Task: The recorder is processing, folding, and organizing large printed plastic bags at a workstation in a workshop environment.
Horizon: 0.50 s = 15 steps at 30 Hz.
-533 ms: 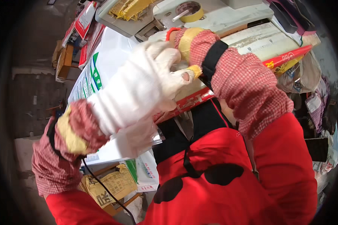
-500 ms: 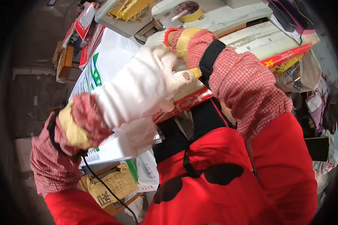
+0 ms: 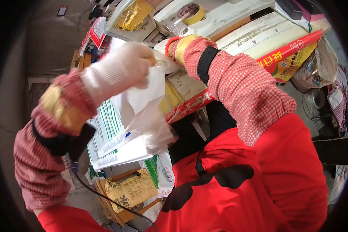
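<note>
My left hand [image 3: 129, 63], in a white knit glove with a yellowed fingertip, is closed and smeared by motion. It hovers over white printed sacks [image 3: 110, 129]; what it grips, if anything, cannot be made out. A plain white sheet [image 3: 147, 89] hangs just below it. My right hand [image 3: 162, 47], also in a white glove, reaches beside the pale sewing machine [image 3: 216, 15]. The cuff and sleeve hide most of its fingers. Whitish, see-through film [image 3: 167, 63] shows between the two hands. A crumpled clear plastic bag [image 3: 152, 129] droops over the sacks' near edge.
A yellow tape roll [image 3: 195, 15] lies on the machine. Red and yellow printed packaging [image 3: 294, 58] edges the worn white board [image 3: 255, 34]. At right hangs a clear bag [image 3: 317, 69] of small items. A wooden stool [image 3: 108, 197] with a tan sack [image 3: 131, 191] stands below.
My left hand has swung left, away from my right wrist, uncovering the white sheet and a yellow piece on the board. My right hand has shifted slightly left and down.
</note>
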Tool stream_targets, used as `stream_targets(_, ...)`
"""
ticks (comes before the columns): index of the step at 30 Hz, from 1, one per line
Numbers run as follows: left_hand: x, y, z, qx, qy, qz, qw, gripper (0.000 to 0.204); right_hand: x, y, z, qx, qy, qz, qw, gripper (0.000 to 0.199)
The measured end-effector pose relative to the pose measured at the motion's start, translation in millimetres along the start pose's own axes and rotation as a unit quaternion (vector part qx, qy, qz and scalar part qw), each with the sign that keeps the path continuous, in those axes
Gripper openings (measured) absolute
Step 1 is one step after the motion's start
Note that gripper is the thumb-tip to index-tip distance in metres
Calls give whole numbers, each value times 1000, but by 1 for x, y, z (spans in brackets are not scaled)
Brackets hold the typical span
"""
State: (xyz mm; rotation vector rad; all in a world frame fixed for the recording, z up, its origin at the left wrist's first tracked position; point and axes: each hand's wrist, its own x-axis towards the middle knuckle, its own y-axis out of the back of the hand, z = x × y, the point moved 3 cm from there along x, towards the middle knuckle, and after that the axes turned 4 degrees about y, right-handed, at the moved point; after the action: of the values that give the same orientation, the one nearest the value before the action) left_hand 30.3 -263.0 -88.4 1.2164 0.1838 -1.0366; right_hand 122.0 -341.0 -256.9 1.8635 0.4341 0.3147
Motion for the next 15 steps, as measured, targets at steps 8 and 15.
stream_targets(8,-63,-18,-7,635,196,-303,683,38,48,-57,35,-142,-229,-174,947,13)
stream_targets(15,-87,-123,-13,522,-111,-340,774,14,-58,-7,-102,120,56,121,984,20)
